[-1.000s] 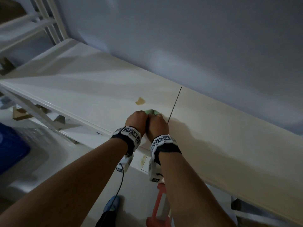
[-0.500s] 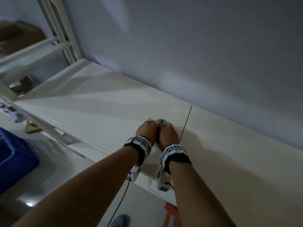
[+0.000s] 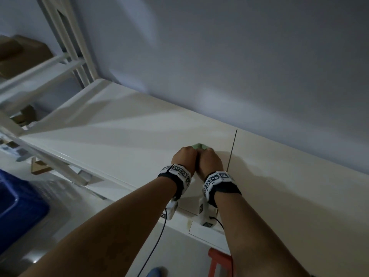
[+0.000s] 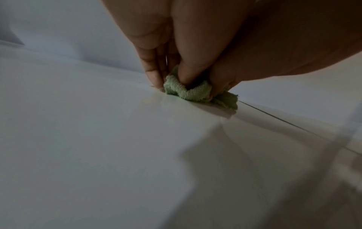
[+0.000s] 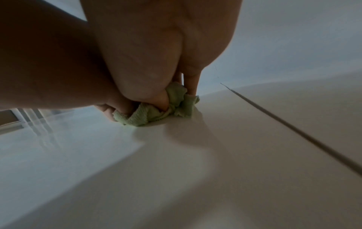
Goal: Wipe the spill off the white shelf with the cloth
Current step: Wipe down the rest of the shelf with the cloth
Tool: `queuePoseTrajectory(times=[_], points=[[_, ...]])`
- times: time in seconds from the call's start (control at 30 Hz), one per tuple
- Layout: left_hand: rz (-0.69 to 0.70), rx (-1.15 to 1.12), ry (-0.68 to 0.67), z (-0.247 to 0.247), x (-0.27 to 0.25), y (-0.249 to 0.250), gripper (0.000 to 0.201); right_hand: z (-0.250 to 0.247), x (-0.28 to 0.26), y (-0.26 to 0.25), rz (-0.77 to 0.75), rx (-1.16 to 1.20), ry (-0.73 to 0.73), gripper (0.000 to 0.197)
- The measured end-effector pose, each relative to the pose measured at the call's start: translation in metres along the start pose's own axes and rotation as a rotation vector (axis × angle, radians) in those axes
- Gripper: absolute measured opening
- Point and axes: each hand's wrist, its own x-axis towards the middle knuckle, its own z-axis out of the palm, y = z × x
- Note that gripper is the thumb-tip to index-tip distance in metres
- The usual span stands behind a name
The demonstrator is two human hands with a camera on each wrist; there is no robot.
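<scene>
A crumpled green cloth (image 3: 199,146) lies bunched on the white shelf (image 3: 119,140), near the back wall. My left hand (image 3: 183,158) and right hand (image 3: 210,160) sit knuckle to knuckle behind it, both pinching it down onto the surface. In the left wrist view the fingers (image 4: 154,74) and thumb dig into the cloth (image 4: 186,91), and a faint wet smear (image 4: 151,100) shows in front of it. The right wrist view shows the cloth (image 5: 152,114) pinched under my right thumb. The spill itself is hidden beneath the cloth and hands.
A dark seam (image 3: 232,150) crosses the shelf just right of my hands. The grey wall (image 3: 239,66) rises close behind. White rack posts (image 3: 67,47) stand at the left end. A blue bin (image 3: 18,206) and a red stool (image 3: 217,262) sit below.
Both hands have pushed the cloth forward toward the wall, over the yellowish spill spot that showed a second ago. That spot is now covered.
</scene>
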Motion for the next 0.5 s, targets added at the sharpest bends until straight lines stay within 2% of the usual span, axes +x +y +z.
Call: queuePoseTrajectory(times=[0.23,0.5], points=[[0.036,-0.061,0.011,-0.002,0.0,-0.012,0.028,-0.002,0.007,-0.011,0.0,-0.023,-0.005,0.032],[-0.032,-0.124,-0.008,-0.012,-0.003,-0.035,0.021,-0.001,0.014,-0.037,-0.032,-0.14,-0.035,0.028]])
